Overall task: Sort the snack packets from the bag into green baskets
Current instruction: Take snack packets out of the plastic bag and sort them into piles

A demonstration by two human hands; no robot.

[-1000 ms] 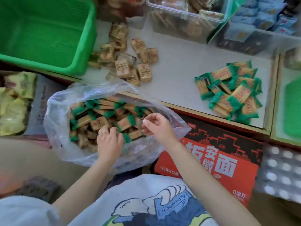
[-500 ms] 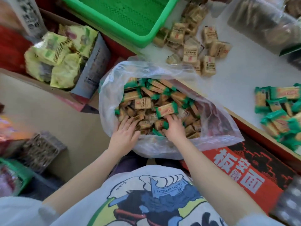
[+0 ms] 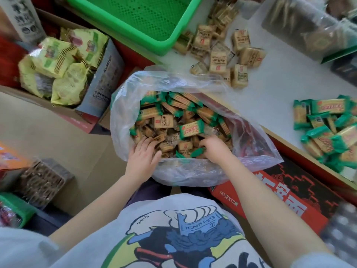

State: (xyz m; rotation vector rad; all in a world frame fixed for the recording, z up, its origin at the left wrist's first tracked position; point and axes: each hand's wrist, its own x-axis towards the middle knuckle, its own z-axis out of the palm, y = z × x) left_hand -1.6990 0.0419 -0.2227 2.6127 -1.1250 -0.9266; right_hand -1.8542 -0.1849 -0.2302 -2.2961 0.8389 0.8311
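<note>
A clear plastic bag stands open in front of me, full of tan packets and green-ended packets. My left hand rests on tan packets at the bag's near left, fingers spread and fairly straight. My right hand digs into the pile at the near right, its fingers curled round a green-ended packet that pokes out beside it. A large green basket sits at the top, on the white table. Loose tan packets lie beside it. A heap of green packets lies at the right.
A cardboard box of yellow-green snack bags stands at the left. A red-and-black carton lies below the table edge at the right. A clear container is at the top right. A small green basket sits at the lower left.
My view has swung left and down over the bag. My right hand dropped from above the packets into the pile; my left hand slid forward onto the tan packets.
</note>
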